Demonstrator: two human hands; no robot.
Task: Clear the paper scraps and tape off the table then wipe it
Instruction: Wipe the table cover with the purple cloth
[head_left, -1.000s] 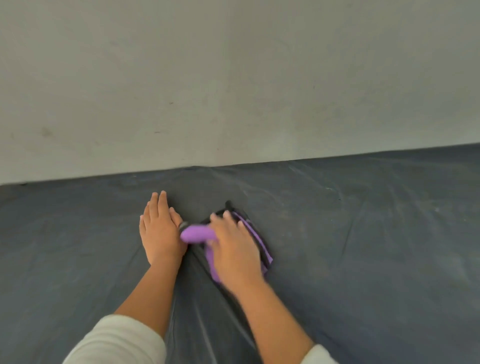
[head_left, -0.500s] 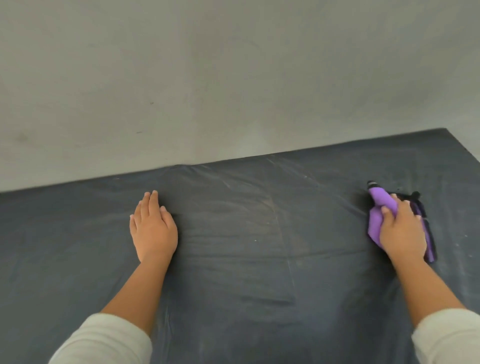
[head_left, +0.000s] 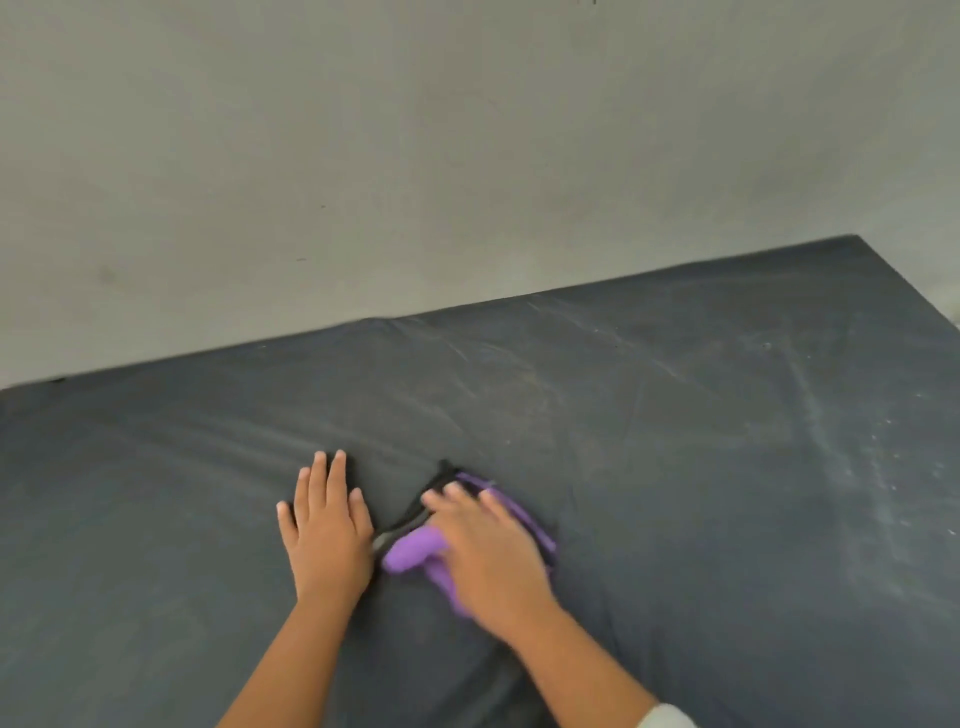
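Grey wall (head_left: 415, 156) standing behind the table (head_left: 701, 441), which is wearing a dark creased cover. Purple cloth (head_left: 415, 553) lying near table centre, under the right hand (head_left: 488, 561), whose fingers (head_left: 441, 493) are extending flat, pressing it. Left hand (head_left: 327, 525) resting just beside, fingers straight, palm down, grasping nothing.

Bare table cover (head_left: 701, 467) lies right of the cloth (head_left: 415, 553); left hand (head_left: 327, 530) blocks its left side.
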